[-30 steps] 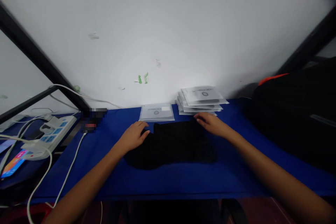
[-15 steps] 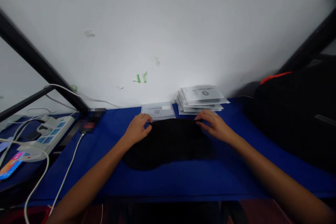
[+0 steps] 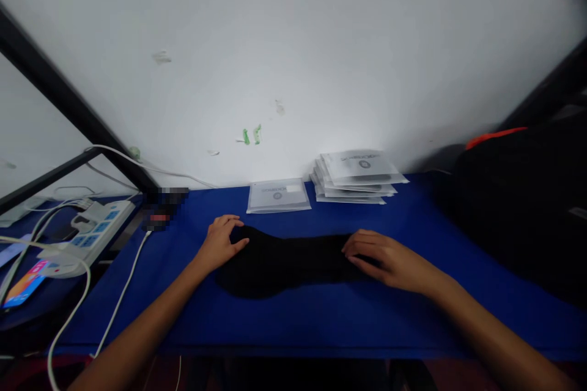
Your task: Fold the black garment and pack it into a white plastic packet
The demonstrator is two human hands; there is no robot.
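Black cloth [image 3: 287, 259] flat mid-desk [image 3: 321, 317]. Left hand [image 3: 220, 241] on its left end, right hand [image 3: 383, 256] pressing the right end, both flat, fingers spread. Packets [image 3: 355, 176] stacked by wall; print unreadable.

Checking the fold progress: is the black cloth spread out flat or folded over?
Folded: the black cloth lies as a narrow band on the blue table, left hand and right hand pressing its ends.

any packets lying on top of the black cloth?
No. The single packet and the packet stack lie on the blue table behind the black cloth.
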